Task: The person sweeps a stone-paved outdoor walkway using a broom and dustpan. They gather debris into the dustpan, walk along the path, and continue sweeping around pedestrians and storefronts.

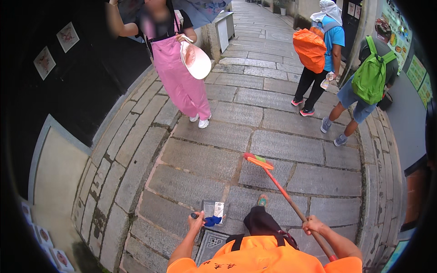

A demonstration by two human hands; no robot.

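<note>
- Left hand (pixel 196 221): fingers are curling tightly round a short, black, cylindrical handle (pixel 194 215); whether it is joining the pan beside it is unclear.
- Grey, box-shaped pan (pixel 208 209): lying just right of the left hand, nearer the left edge of the grey stone-paved lane (pixel 209 141) than its right edge.
- Dark blue, crumpled piece (pixel 212 221): resting at the pan's near edge.
- White, rectangular printed paper (pixel 219 208): lying along the pan's right edge.
- Right hand (pixel 314 224): fingers are wrapping round the pole of a long, red-handled broom (pixel 290 200), its pole showing a worn brown stretch.
- Broom head, red, orange and green (pixel 258 160): pointing up the lane, midway between its edges; contact with the stone is not showing clearly.
- Person in pink overalls (pixel 182 77): standing near the lane's left edge, holding a pale pink, brimmed cap (pixel 195 59).
- Bright green fabric backpack (pixel 374 77): hanging on another person near the lane's right edge.
</note>
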